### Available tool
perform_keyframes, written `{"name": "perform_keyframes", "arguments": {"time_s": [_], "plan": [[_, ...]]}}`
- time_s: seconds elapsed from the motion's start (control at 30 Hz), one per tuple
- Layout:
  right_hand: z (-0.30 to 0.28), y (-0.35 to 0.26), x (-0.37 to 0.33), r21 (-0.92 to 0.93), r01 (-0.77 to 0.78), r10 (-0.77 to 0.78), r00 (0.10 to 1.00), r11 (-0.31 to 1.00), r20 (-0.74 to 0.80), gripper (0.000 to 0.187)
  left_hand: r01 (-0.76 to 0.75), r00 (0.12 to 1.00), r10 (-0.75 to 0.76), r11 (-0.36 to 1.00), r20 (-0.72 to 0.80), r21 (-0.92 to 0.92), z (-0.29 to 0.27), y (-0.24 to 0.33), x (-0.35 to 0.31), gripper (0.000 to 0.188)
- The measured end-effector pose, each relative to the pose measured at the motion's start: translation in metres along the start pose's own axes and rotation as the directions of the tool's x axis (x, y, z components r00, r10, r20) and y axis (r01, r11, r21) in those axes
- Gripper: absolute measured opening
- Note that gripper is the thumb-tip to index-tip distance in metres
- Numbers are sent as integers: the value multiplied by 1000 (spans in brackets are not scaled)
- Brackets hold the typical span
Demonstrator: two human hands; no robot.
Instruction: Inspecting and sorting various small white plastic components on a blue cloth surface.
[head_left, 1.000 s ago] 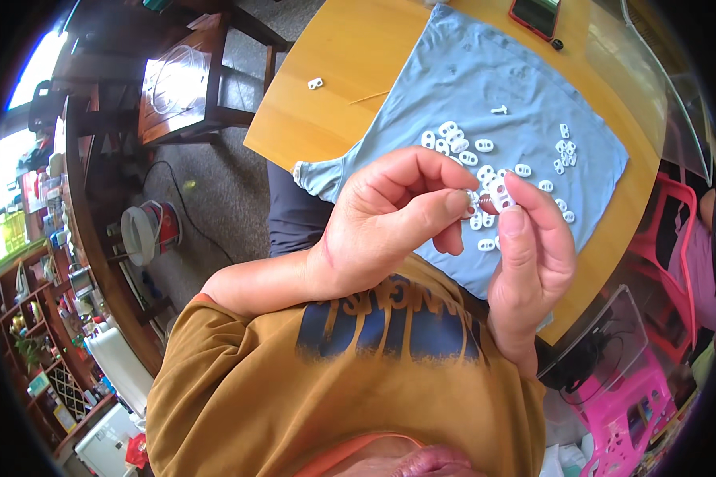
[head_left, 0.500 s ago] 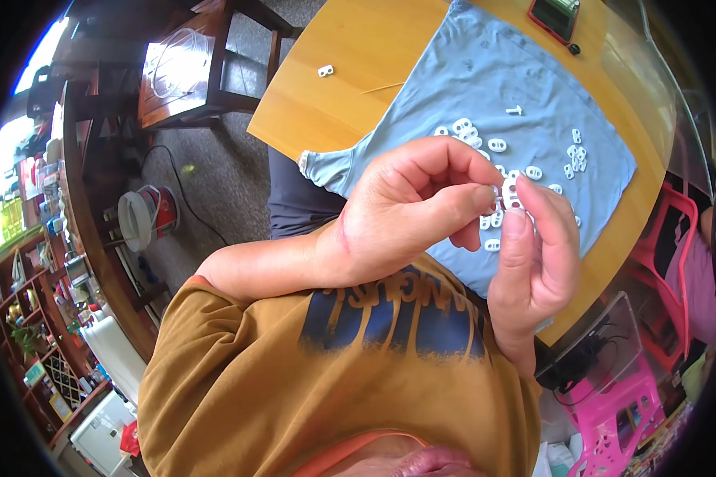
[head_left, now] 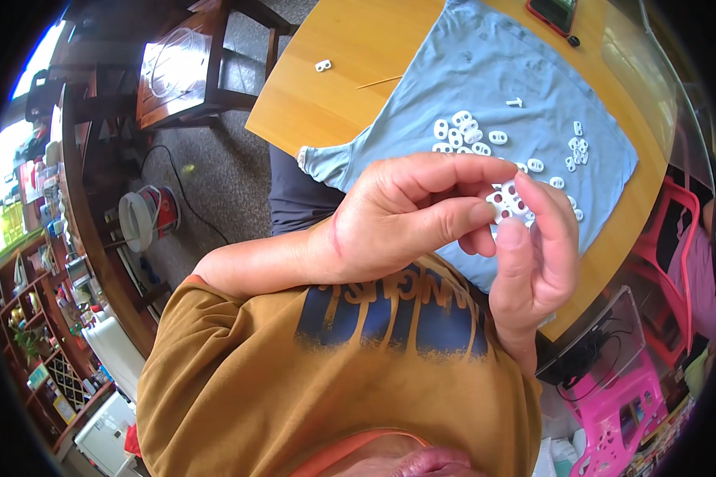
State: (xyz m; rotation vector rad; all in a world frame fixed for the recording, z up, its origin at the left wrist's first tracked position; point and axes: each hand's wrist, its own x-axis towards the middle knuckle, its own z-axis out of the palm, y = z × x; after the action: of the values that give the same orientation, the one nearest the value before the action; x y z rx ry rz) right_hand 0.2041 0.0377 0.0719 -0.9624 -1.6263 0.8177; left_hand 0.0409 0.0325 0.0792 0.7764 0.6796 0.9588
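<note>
My left hand (head_left: 414,207) reaches across from the left, its thumb and fingers curled closed around small white plastic pieces (head_left: 507,202) with round holes. Facing it, my right hand (head_left: 539,254) is closed on the same pieces, its thumb below and its index fingertip at their right side. They appear to be two oval pieces side by side; the fingers partly hide them. Below my hands lies a light blue cloth (head_left: 533,79). Several loose white two-hole pieces (head_left: 471,131) lie on it just beyond my left hand, and others are partly hidden beneath my hands.
A cluster of smaller white pieces (head_left: 579,149) and a small white T-shaped part (head_left: 515,102) lie on the cloth. On the wooden table (head_left: 310,103) are one white piece (head_left: 323,65), a thin stick (head_left: 380,82) and a red-edged phone (head_left: 552,14). A pink stool (head_left: 619,405) stands lower right.
The white pieces between my fingers have turned, so more of their holes face up. My left hand has shifted slightly down, showing more loose pieces behind it.
</note>
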Motion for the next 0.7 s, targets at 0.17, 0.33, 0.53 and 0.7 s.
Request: {"name": "perform_keyframes", "arguments": {"time_s": [0.17, 0.33, 0.53, 0.7], "plan": [[3, 0, -3, 131, -44, 40, 999, 990, 31, 30, -7, 1000, 7, 1000, -9, 20, -1, 0, -3, 38], [2, 3, -8, 186, -86, 78, 996, 979, 52, 31, 19, 999, -21, 999, 32, 50, -5, 4, -5, 38], [0, 9, -8, 185, -29, 19, 998, 982, 55, 33, 45, 998, -47, 998, 47, 45, -5, 5, -4, 39], [3, 9, -8, 189, -25, 17, 999, 982, 45, 33, 61, 998, -61, 998, 27, -3, -5, 3, -4, 38]]}}
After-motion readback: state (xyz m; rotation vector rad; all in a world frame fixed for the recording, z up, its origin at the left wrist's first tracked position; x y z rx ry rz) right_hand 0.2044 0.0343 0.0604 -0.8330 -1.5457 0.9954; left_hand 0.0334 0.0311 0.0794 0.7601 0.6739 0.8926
